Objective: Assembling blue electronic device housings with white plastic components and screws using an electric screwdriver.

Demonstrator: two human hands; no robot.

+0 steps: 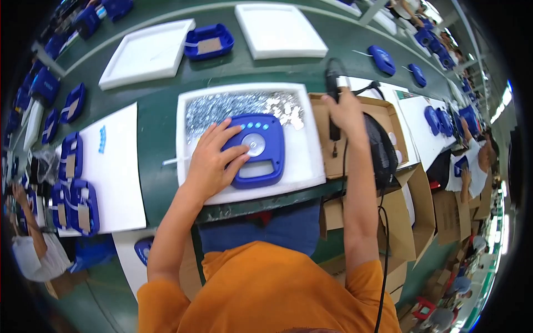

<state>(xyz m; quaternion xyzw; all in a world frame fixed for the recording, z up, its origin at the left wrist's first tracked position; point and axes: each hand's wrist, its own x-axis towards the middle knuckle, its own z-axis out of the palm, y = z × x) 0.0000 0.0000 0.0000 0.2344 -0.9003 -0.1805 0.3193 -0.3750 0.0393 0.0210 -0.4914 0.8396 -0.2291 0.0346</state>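
Note:
In front of me a blue plastic housing (276, 150) lies in a white foam tray (250, 195). It has a round clear centre, a row of small shiny spots and a rectangular opening. My left hand (214, 158) rests on its left side, fingers spread over the face. Many small silvery pieces (216, 108) cover the tray behind the housing. To the right, my right hand (348, 114) is closed around a black corded electric screwdriver (333, 125), held upright with its bit down. It is over an open cardboard box (321, 139), right of the tray.
A black mesh item (380, 147) sits in the box. Two white foam trays (147, 53) (281, 33) and a blue shell (209, 43) are farther back. More blue housings (75, 205) stand on a white sheet (119, 183) at left. People work on both sides.

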